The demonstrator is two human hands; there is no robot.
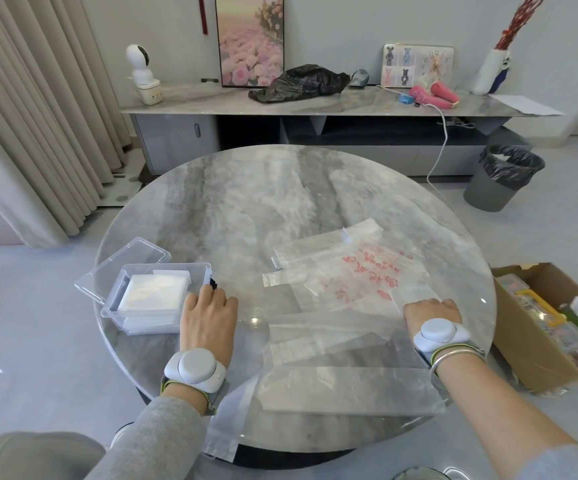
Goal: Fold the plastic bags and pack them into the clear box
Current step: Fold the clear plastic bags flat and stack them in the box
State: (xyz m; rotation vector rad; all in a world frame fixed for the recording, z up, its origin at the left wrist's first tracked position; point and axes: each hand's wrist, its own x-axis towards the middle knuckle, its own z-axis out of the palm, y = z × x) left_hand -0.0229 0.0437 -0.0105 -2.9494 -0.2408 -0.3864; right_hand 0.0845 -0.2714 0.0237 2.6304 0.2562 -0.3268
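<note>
From the head camera: the left hand (208, 308) lies against the right rim of the clear box (142, 323), fingers bent onto it, though I can't tell whether they actually clasp it. Folded bags (156, 292) already sit inside, near the left edge of the round table (263, 202). The right hand (431, 311) curls down, pinching the near edge of the red-printed bag (367, 271). That bag overlaps the plain bags (343, 389); dragging it could, I'd guess, pull those slick sheets off the table's near edge, where one already hangs over
</note>
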